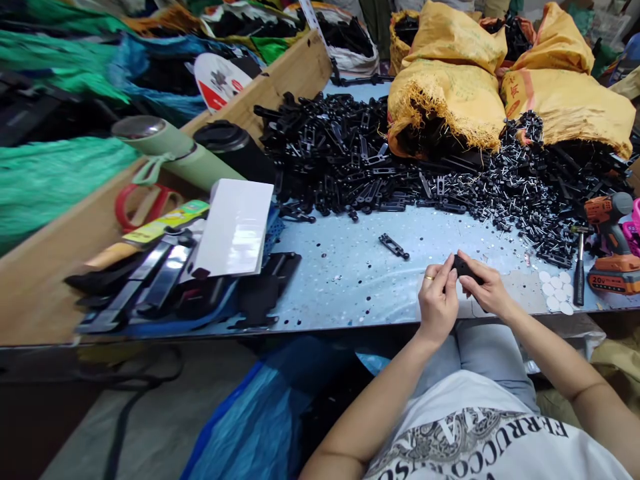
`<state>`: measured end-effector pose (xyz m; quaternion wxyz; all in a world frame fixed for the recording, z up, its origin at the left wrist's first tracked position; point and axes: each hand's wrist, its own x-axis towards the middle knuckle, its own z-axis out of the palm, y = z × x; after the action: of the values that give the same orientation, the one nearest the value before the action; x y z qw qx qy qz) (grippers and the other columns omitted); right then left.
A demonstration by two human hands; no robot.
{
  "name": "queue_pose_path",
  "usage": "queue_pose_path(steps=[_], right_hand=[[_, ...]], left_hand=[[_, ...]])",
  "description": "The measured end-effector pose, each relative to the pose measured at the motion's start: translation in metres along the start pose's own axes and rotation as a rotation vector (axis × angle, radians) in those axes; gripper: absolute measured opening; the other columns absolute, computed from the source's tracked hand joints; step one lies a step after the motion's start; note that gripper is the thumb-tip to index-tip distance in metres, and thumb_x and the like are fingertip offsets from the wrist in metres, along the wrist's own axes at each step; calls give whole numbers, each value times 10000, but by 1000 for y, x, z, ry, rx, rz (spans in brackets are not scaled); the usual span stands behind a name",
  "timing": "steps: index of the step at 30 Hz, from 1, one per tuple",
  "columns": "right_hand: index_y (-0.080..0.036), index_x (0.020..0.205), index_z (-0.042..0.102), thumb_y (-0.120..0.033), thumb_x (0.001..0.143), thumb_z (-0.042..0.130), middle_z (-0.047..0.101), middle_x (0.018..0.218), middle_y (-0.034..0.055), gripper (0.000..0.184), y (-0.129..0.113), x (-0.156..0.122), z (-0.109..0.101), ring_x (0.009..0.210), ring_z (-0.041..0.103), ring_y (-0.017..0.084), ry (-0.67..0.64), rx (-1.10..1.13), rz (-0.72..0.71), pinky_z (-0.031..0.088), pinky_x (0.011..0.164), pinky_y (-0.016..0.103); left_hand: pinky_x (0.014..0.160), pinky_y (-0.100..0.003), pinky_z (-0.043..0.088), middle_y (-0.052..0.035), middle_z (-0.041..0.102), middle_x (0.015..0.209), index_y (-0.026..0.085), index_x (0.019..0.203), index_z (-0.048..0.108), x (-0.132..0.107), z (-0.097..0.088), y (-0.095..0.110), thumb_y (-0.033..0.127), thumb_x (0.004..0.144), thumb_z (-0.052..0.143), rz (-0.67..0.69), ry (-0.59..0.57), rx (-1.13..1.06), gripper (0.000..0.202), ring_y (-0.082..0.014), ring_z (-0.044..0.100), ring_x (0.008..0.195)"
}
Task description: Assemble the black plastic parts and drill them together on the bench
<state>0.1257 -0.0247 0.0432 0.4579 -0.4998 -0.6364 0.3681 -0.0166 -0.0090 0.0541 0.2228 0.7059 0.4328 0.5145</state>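
Near the table's front edge, my right hand (484, 288) is closed around a small black plastic part (466, 269). My left hand (438, 297) is pinched at the part's left side, thumb against forefinger; what lies between those fingertips is too small to make out. One loose black slotted part (394, 246) lies on the blue tabletop ahead of my hands. Beyond it spreads a heap of similar black parts (350, 153). Many small screws with black heads (505, 190) are piled to the right of that heap.
An orange cordless drill (614, 243), a hammer (579, 267) and white round stickers (556, 291) lie at right. Yellow woven sacks (445, 100) spill parts at the back. At left are a green bottle (170, 152), red scissors (145, 205), a white box (235, 227) and a wooden side board (45, 267).
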Motion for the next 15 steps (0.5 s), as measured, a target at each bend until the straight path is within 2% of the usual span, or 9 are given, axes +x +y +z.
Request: queue_pose_path(steps=[2,4,6,7,9,11,13,15], right_hand=[[-290,1391,394,-445,887,479,580,1031,49,534,7,-6,11,552,507,76,39,20,13,513,570,258],[-289,1405,365,-449,900,448,582,1071,53,537,15,-6,14,571,527,83,1,12,21,517,583,263],[-283,1395,385,-428,910,435,601,1086,49,508,24,5,4,676,578,112,-119,-84,22,523,692,290],[-275,1380,409,-408,912,442,611,1093,48,488,29,15,-8,751,594,126,-169,-181,35,511,760,300],[-252,1345,457,-371,911,463,611,1135,48,451,36,41,-45,927,582,143,-146,-493,121,454,872,288],[-207,1348,443,-359,925,435,558,1235,70,449,42,72,-95,1087,510,139,80,-880,286,390,921,250],[-74,1384,345,-299,964,322,424,1348,197,478,44,100,-148,1247,364,202,251,-1006,394,315,981,329],[32,1385,242,-219,967,315,354,1331,333,494,45,121,-193,1252,326,279,317,-1081,485,305,962,462]], left_hand=[[757,-285,485,-77,593,899,190,1215,568,-1,5,-3,279,941,369,15,9,-10,350,-149,566,830],[787,-303,488,-85,603,933,195,1200,574,-4,8,-12,293,939,368,9,-37,-11,347,-163,572,871],[810,-326,492,-92,604,961,202,1214,556,-11,10,-24,291,941,347,-74,-60,10,355,-179,582,911],[819,-342,494,-101,599,992,205,1242,529,-15,11,-30,283,938,347,-129,-65,39,363,-191,586,937],[857,-400,485,-135,564,1106,210,1312,457,-21,10,-40,248,911,389,-181,-121,148,408,-238,568,1034],[951,-502,413,-153,497,1244,237,1338,431,-22,9,-46,177,866,440,-83,-291,291,476,-293,494,1163],[1028,-592,284,-125,491,1284,278,1304,471,-17,9,-48,106,841,437,111,-544,395,495,-306,432,1229],[1044,-601,243,-90,580,1160,290,1251,520,-9,10,-48,67,850,400,270,-775,461,474,-266,485,1166]])
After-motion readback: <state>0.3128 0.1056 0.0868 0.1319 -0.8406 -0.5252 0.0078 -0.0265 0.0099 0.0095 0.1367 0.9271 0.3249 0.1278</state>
